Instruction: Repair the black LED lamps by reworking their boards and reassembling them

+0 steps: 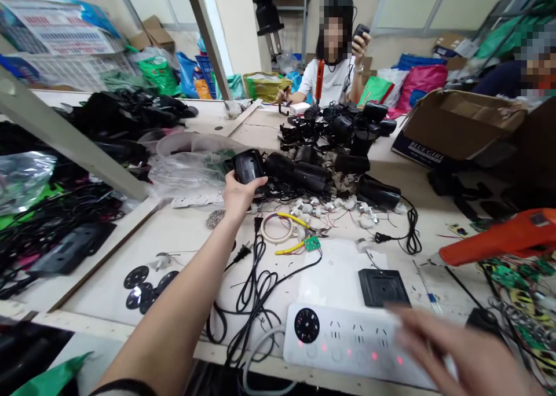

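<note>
My left hand [238,198] is stretched out over the middle of the bench. Its thumb and fingers are closed around a glossy black plastic housing [249,168], held beside a row of similar black housings [304,175]. My right hand [456,343] is smeared by motion above the right end of a white power strip [332,355], so its fingers cannot be made out. A black square plate [384,288] lies just beyond that hand. A small green circuit board [312,244] with wires rests near a roll of tape [277,228] and the yellow-handled pliers [292,248].
An orange glue gun [499,237] and loose circuit boards [510,277] lie at right. Black cables [256,289] cross the front. Small white motors [317,208] are scattered mid-bench. An open carton [460,124] stands behind. A person [325,77] sits opposite, holding a black object. Shelf posts frame the left.
</note>
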Action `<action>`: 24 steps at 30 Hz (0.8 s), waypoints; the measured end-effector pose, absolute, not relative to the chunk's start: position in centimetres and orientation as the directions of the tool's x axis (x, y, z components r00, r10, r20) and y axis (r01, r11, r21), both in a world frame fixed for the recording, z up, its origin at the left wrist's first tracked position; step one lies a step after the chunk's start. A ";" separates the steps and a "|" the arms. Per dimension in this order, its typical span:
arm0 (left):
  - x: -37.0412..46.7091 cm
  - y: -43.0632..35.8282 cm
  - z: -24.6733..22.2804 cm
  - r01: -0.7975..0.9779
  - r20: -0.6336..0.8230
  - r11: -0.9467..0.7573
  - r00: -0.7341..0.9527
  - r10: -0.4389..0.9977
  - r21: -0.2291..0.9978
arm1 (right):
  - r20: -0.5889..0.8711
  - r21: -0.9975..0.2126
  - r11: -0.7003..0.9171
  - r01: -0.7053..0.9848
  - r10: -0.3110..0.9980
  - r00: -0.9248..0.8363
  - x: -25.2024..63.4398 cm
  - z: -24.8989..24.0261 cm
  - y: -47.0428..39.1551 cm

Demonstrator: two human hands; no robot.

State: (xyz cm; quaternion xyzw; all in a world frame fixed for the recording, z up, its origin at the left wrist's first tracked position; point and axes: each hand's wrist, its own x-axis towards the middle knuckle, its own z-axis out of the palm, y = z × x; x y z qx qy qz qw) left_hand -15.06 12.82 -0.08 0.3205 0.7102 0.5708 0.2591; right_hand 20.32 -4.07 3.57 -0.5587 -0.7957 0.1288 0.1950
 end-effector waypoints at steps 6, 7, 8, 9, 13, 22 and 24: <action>-15.9 12.0 -0.7 0.654 0.137 0.253 -0.484 0.865 0.713 | 0.208 -0.269 0.310 0.912 0.943 -0.259 9.0 5.1 13.4; -16.1 11.9 -0.6 0.713 0.145 0.254 -0.448 0.882 0.654 | 0.126 -0.193 0.309 0.931 0.949 -0.289 7.5 4.7 15.7; -16.4 11.7 -0.4 0.747 0.145 0.249 -0.418 0.897 0.616 | 0.096 -0.178 0.301 0.937 0.953 -0.288 6.4 4.3 17.5; -16.9 11.4 -0.1 0.774 0.137 0.242 -0.389 0.911 0.585 | 0.067 -0.171 0.289 0.942 0.957 -0.282 5.8 3.7 18.8; -19.7 9.0 1.8 0.880 0.160 0.119 -0.214 0.964 0.461 | 0.038 -0.211 0.268 0.940 0.963 -0.266 6.4 2.4 20.8; -23.7 1.4 3.4 0.708 0.231 -0.056 -0.154 0.961 0.704 | 0.562 -0.310 0.423 0.851 0.804 -0.195 9.5 10.8 17.2; -23.0 0.6 3.5 0.618 0.216 -0.090 -0.132 0.967 0.781 | 0.627 -0.315 0.391 0.864 0.770 -0.120 10.2 12.2 15.2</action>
